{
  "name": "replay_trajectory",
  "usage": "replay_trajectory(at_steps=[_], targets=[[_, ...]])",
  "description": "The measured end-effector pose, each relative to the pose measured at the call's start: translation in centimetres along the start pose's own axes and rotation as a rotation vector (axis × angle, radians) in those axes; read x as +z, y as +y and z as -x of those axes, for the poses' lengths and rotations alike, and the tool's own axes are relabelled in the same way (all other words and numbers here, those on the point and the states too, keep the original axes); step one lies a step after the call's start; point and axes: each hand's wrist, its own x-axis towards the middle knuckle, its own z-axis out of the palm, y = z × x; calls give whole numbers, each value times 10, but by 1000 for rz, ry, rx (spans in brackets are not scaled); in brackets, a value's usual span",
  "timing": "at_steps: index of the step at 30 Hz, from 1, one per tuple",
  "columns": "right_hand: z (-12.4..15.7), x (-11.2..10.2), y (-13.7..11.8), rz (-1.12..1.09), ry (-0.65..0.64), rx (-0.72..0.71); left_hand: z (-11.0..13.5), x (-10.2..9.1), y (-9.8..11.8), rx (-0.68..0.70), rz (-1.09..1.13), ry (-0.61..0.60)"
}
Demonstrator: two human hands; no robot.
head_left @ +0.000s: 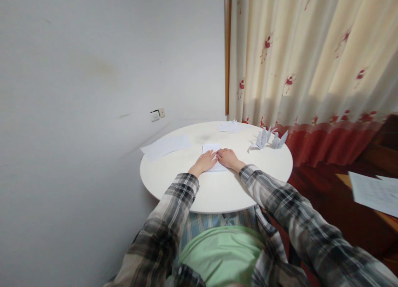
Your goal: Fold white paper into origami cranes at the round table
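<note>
**Item 1. Small white paper sheet (211, 148).** It lies flat on the round white surface (217, 200), just above the centre of the frame. Its visible shape is roughly rectangular, with the long axis running up the frame, away from the person. The upper part shows beyond the fingertips and the lower part is covered by the hands. It is plain and unprinted, and too small in frame to make out any creases.

**Item 2. Left hand (205, 160).** It rests palm down on the lower left part of the sheet. The grip is wide and flat, with the fingers stretched forward and closed around nothing.

**Item 3. Right hand (228, 157).** It rests palm down on the lower right part of the sheet, with the same flat, wide grip. Its fingertips meet or nearly meet those of the left hand over the sheet's midline. Both hands are equally near the sheet, which lies directly under and ahead of them.

**Item 4. Two white folded paper cranes (263, 138).** They stand upright side by side, right of the hands and well apart from them.

**Item 5. Loose white paper sheets (166, 146).** They lie flat at the left rim of the surface.

**Item 6. Small white folded paper pieces (231, 126).** They sit at the far rim of the surface, and their form is unclear.

**Item 7. Surroundings.**
- A cream curtain with red flowers (311, 63) hangs at the upper right.
- A white wall socket (157, 114) sits left of centre.
- A printed white sheet (373, 191) lies at the right edge of the frame.
</note>
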Motion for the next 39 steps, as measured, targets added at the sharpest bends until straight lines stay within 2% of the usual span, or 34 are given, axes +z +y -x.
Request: replay_trajectory(at_steps=[9,21,31,37,39], targets=[[-2,0,1,14,-13,-5,0,-4,-4,-128,-194,-91],[-1,0,0,1,-10,-7,3,-8,-10,-350,-257,-24],[-1,1,3,6,-2,-15,5,-11,-7,-242,-268,-74],[-2,2,4,-1,-16,-17,7,-14,-4,-88,-218,-113],[-2,1,3,-3,-20,-14,8,-14,-3,-82,-208,-98]])
